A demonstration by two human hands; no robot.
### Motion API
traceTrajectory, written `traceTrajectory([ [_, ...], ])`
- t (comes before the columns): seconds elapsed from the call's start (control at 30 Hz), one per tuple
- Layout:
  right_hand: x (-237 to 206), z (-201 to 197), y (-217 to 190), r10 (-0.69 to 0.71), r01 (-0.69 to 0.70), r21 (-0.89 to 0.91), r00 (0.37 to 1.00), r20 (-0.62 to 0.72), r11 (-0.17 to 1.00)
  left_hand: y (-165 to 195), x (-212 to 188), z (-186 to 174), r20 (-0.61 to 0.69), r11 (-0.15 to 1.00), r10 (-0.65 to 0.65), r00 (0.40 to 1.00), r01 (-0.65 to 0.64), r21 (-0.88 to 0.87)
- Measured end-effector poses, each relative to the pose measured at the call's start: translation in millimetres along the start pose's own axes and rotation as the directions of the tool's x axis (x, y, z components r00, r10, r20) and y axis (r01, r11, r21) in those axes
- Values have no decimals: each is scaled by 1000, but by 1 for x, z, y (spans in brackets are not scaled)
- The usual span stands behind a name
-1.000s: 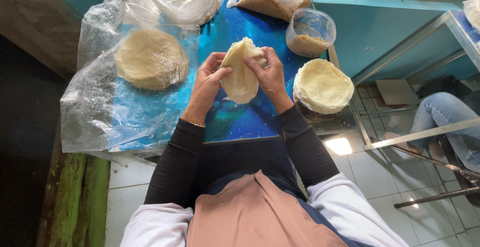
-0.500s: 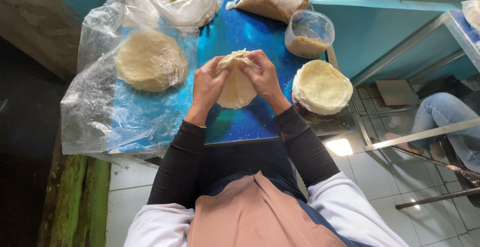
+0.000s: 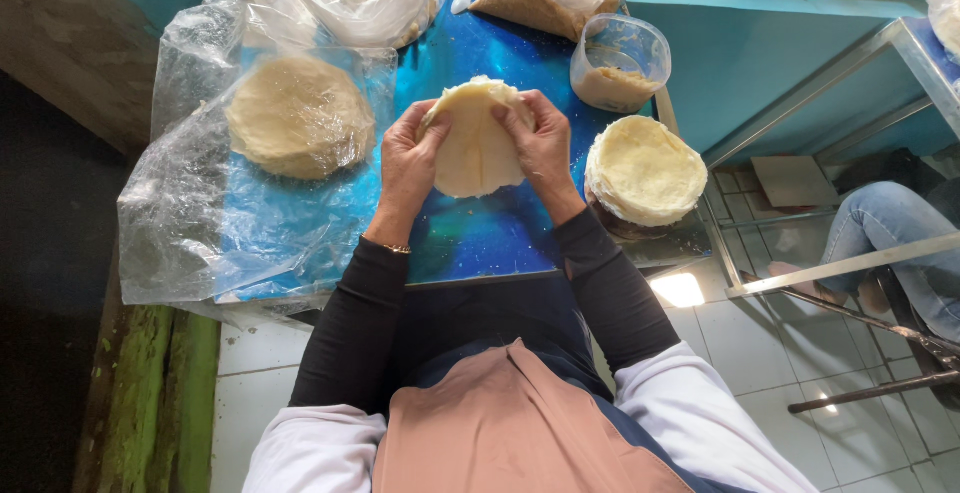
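1 head-worn camera looks steeply down, close over the blue table (image 3: 500, 243).

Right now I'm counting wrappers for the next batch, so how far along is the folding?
In hand: both hands, left hand and right hand, pinch one thin round wrapper over the blue table. It is bent at the top, not closed. Still flat: the stack on the right and the pile under plastic. No finished pieces are in view.

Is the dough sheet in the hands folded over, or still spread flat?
Folded. The dough sheet is doubled over, a crease running down its middle, with the left hand and right hand gripping its edges above the blue table.
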State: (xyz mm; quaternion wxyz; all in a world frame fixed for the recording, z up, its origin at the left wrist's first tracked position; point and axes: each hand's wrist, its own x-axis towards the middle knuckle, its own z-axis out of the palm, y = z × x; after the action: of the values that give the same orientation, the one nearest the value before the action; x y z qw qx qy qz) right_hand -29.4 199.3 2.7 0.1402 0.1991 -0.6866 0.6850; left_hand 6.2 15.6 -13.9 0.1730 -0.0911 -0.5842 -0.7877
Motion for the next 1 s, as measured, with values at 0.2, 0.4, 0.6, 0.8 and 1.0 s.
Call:
traceTrajectory([
  [0.2, 7, -18, 7, -66, 71, 19, 980, -186, 997, -6, 8, -13, -192, 982, 21, 981, -57, -182],
  [0.4, 12, -32, 13, 11, 28, 158, 970, -245, 987, -15, 14, -22, -299, 929, 49, 953, -154, -337],
  [0.6, 20, -49, 18, -26, 95, 213, 950, -310, 972, -13, 14, -23, -413, 902, 119, 903, -272, -336],
  [0.8, 32, -58, 12, -61, 138, 178, 923, -379, 974, 1, 9, -19, -501, 927, 229, 834, -344, -149],
  [1.0, 49, -55, -14, -159, 169, -5, 914, -374, 986, 20, 4, -20, -576, 920, 327, 749, -391, 14],
])
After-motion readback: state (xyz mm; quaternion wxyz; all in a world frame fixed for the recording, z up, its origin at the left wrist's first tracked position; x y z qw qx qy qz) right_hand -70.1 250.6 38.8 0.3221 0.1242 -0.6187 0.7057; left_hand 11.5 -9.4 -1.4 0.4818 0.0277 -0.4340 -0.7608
